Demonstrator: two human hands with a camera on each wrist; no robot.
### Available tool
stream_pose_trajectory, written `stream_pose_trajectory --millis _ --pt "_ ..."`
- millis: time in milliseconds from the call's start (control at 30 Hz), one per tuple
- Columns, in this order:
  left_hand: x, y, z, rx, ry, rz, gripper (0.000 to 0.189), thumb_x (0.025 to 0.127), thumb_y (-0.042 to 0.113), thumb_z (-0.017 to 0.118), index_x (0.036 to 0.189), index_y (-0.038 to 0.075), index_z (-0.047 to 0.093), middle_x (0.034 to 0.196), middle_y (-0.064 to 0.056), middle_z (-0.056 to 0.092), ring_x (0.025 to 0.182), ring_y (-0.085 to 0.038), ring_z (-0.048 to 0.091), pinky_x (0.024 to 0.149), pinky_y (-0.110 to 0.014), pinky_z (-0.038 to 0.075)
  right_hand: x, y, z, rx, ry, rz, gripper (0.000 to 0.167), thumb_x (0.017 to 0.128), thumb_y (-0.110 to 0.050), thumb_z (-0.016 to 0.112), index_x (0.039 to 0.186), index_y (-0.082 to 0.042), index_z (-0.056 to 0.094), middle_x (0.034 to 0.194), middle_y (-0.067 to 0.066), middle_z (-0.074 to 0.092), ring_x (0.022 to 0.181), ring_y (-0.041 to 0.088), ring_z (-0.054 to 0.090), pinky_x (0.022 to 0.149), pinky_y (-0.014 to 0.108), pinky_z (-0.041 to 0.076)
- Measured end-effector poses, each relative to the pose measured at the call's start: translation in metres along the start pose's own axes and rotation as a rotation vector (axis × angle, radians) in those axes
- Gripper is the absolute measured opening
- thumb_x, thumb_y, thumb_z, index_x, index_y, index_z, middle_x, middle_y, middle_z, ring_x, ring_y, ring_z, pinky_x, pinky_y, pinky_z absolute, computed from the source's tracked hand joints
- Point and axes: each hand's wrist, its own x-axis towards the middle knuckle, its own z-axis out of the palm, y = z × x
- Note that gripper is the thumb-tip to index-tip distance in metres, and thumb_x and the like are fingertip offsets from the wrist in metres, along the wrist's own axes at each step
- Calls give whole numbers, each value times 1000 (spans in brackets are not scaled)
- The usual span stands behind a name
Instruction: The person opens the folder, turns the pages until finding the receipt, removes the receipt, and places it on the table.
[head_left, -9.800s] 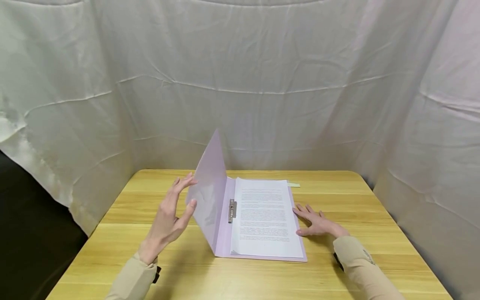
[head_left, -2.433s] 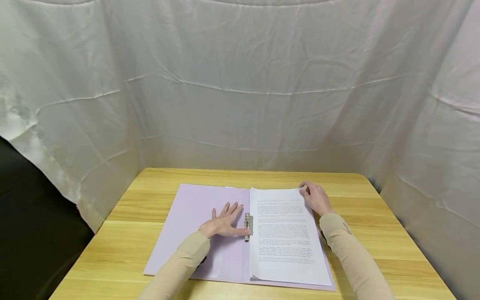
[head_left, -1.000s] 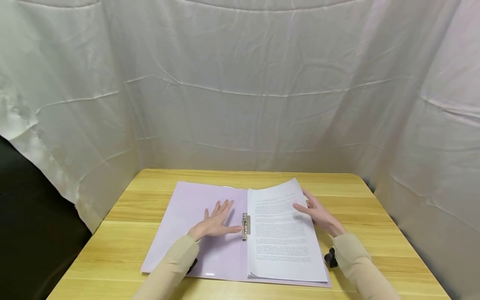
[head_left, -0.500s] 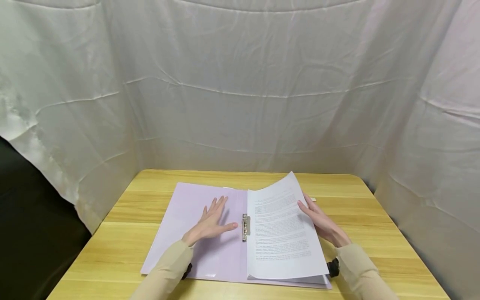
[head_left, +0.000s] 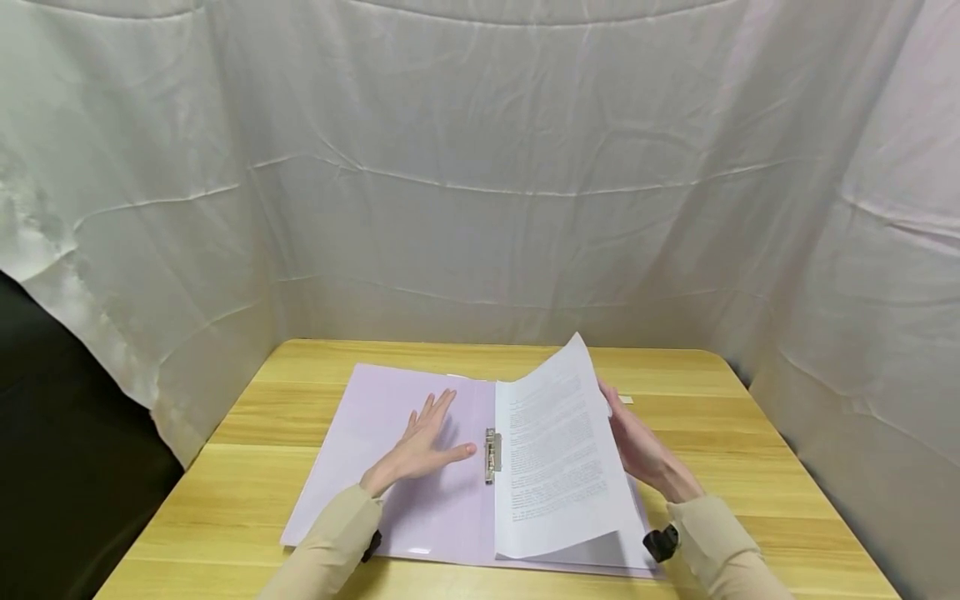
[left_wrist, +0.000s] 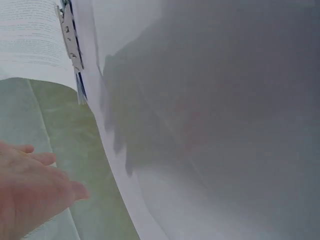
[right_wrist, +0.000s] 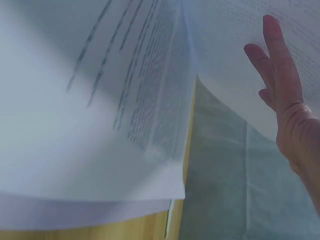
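A lilac folder [head_left: 352, 450] lies spread flat on the table, its metal clip [head_left: 491, 456] along the spine holding printed paper. The top page [head_left: 558, 475] is raised and curved, its free right side lifted toward the left. Behind that edge is my right hand [head_left: 643, 450]; in the right wrist view its straight fingers [right_wrist: 286, 70] lie against the page's underside. More printed sheets [right_wrist: 60, 135] stay flat beneath. My left hand [head_left: 416, 450], fingers spread, is over the bare left cover, thumb near the clip. The left wrist view shows its shadow on the cover.
The wooden table [head_left: 232, 500] extends around the folder on all sides. A small pale tab [head_left: 626, 400] sticks out past the folder's upper right. Grey curtains [head_left: 480, 225] hang behind and at both sides, with a dark area [head_left: 67, 442] at far left.
The folder's cover went from half raised to flat. My right hand moved from the sheets' top right corner to the side, and the page rose and bent leftward. My left hand shifted slightly left.
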Motion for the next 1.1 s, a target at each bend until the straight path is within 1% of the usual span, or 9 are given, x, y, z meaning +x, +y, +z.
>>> stream_pose_trajectory --millis 167,467,567,633,700,767,900,967,1100 --pt "-1 6 -2 -38 -2 11 101 90 48 71 162 6 13 169 -18 13 157 -43 2 124 -68 0 3 -3 9 -52 53 26 59 107 -45 -3 159 -25 -22 141 0 54 120 17 62 95 36 56" --pt "-2 21 -4 -150 -29 11 101 90 52 69 163 15 10 171 -11 6 158 -39 -3 126 -63 -4 12 -6 23 55 -6 -5 58 108 -43 0 158 -28 -23 141 11 57 116 20 68 89 36 61" --pt "-1 26 -4 -201 -45 -3 102 90 56 68 164 20 9 171 -12 3 158 -40 -4 125 -64 -4 16 -7 28 16 31 39 57 108 -46 2 160 -33 -18 154 31 37 117 27 68 86 36 62" --pt "-1 29 -4 -232 -54 -10 101 89 58 67 164 23 9 171 -12 2 157 -42 -4 124 -67 -3 17 -8 32 -28 59 70 57 107 -48 2 160 -34 -16 160 38 16 125 41 61 87 38 62" --pt "-2 32 -5 -268 -66 -14 101 89 59 66 164 25 8 172 -10 3 157 -41 -1 123 -69 1 19 -8 37 -52 79 95 59 107 -50 3 160 -34 -17 163 39 -2 134 56 47 92 44 61" --pt "-2 35 -6 -304 -74 -6 100 90 59 66 164 25 8 172 -8 6 158 -39 4 123 -69 7 20 -8 40 -62 84 104 59 107 -50 3 160 -32 -18 164 36 -8 138 65 32 97 53 57" --pt "-2 41 -7 -384 -94 21 97 93 55 65 164 22 7 171 -7 13 158 -35 11 123 -67 17 22 -7 45 -70 71 95 58 108 -47 5 160 -32 -17 166 32 -2 139 58 37 99 65 49" --pt "-1 44 -7 -424 -113 45 95 95 51 63 164 19 6 171 -11 14 158 -36 13 125 -64 18 23 -6 46 -80 59 92 58 109 -46 6 160 -32 -17 166 31 -1 138 53 44 98 65 50" --pt "1 50 -8 -516 -167 100 89 101 43 59 163 13 3 169 -19 14 156 -40 16 125 -59 21 25 -5 48 -92 31 93 59 109 -46 8 160 -30 -19 166 30 -2 139 56 40 99 66 49"
